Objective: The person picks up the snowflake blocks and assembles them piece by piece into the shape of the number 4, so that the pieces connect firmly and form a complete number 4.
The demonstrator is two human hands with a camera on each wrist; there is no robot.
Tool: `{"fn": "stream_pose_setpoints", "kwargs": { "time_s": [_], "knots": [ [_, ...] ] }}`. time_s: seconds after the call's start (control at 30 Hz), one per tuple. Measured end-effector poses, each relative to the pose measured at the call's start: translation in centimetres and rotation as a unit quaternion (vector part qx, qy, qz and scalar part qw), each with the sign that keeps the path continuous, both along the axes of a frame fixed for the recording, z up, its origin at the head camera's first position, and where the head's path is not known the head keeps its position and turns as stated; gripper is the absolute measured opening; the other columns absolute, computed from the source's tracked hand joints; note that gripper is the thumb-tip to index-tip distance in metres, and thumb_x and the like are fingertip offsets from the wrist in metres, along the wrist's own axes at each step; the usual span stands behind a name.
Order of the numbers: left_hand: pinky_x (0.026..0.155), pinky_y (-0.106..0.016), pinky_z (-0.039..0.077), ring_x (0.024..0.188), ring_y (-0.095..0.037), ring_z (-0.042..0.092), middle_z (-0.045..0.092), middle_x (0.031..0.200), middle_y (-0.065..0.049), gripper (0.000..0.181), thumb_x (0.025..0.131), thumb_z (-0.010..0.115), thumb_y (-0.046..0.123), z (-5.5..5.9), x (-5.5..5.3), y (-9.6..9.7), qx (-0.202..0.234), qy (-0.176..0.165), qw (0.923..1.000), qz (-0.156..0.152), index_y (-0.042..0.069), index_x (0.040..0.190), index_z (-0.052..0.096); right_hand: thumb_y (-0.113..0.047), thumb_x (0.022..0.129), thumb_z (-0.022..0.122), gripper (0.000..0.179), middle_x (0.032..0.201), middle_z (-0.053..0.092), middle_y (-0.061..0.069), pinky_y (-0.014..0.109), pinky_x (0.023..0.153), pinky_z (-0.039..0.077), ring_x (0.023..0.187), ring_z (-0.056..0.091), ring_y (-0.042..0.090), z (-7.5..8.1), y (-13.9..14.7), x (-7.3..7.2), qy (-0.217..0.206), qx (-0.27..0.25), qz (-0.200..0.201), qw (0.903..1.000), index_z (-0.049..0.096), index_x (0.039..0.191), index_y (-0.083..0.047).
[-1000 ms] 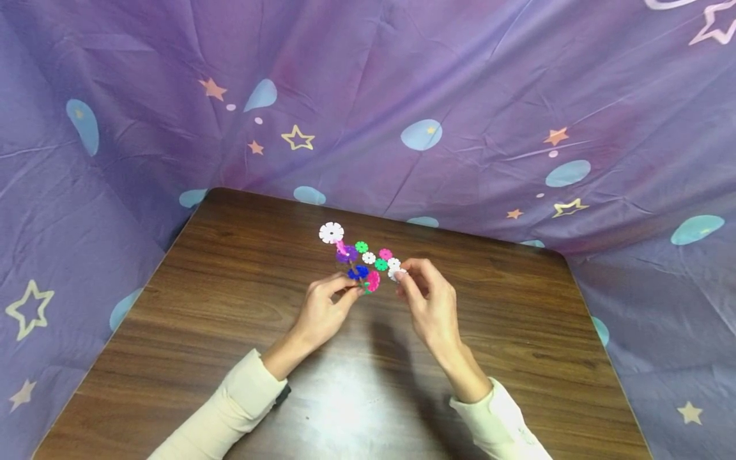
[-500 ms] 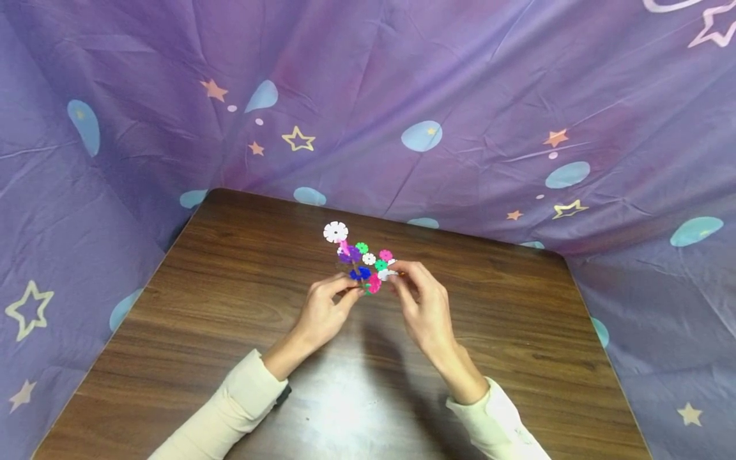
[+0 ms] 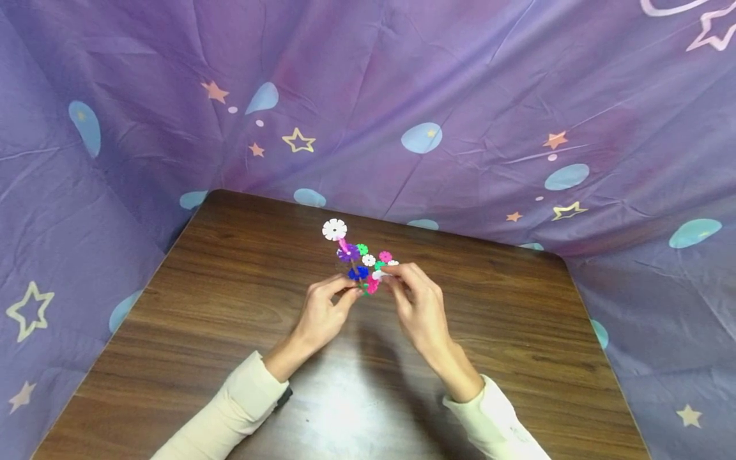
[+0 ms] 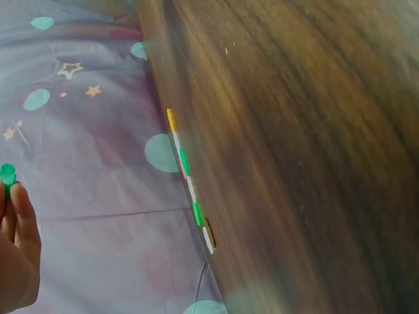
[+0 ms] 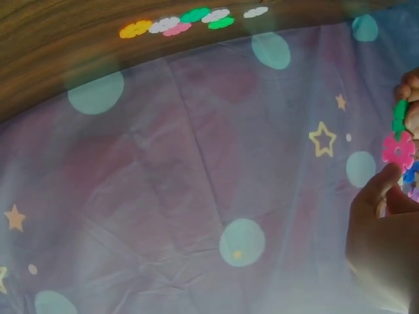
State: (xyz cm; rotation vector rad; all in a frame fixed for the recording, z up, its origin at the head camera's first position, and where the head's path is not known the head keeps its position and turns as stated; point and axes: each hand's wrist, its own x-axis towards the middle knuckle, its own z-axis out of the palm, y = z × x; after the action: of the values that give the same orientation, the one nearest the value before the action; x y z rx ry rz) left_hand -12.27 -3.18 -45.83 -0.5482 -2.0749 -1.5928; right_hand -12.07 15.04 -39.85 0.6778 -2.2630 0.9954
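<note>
My left hand (image 3: pixel 322 313) pinches the base of a linked stack of snowflake discs, at its green disc (image 5: pixel 399 118). Above the fingers rise a blue disc (image 3: pixel 359 273), a purple disc (image 3: pixel 347 253) and a large white disc (image 3: pixel 334 230) at the top. A pink disc (image 5: pixel 398 150) sticks out on the stack's right side. My right hand (image 3: pixel 422 306) pinches a white snowflake disc (image 3: pixel 377 275) against or just beside that pink disc; whether the two are joined cannot be told. In the left wrist view, a green disc (image 4: pixel 8 173) shows above the fingertips.
Several loose discs lie in a row on the wooden table (image 3: pixel 230 275), behind the hands: a green disc (image 3: pixel 361 249), a white disc (image 3: pixel 368 260), a pink disc (image 3: pixel 385 256) and a yellow disc (image 5: pixel 135 29) among them. A purple patterned cloth (image 3: pixel 356 96) hangs around the table.
The right hand has moved left with the white disc, up to the pink disc on the stack. The left hand stays in place; the stack's top has shifted slightly.
</note>
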Motion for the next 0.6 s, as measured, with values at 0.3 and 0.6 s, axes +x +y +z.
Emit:
{"fn": "stream_pose_setpoints", "kwargs": {
  "time_s": [0.3,0.6],
  "knots": [
    [0.076,-0.03,0.063,0.079,-0.026,0.074,0.078,0.088,-0.013,0.004,0.087,0.076,-0.004,-0.5,0.2,0.0,0.046,0.022,0.9986,0.013,-0.002,0.091,0.077,-0.001,0.092,0.074,0.011,0.083,0.073,0.005,0.019,0.064,0.054,0.07,0.065,0.01,0.6,-0.4,-0.4,0.005,0.032,0.022,0.9992,0.076,0.1,-0.008],
    [0.074,-0.034,0.064,0.078,-0.027,0.074,0.078,0.087,-0.015,0.006,0.087,0.075,-0.005,0.0,0.2,-0.1,0.039,0.014,0.9991,0.01,-0.003,0.092,0.077,0.004,0.091,0.072,0.017,0.085,0.074,0.003,0.025,0.069,0.06,0.074,0.067,0.012,1.7,-0.5,-0.8,0.003,0.069,0.049,0.9964,0.077,0.103,-0.007]
  ]
}}
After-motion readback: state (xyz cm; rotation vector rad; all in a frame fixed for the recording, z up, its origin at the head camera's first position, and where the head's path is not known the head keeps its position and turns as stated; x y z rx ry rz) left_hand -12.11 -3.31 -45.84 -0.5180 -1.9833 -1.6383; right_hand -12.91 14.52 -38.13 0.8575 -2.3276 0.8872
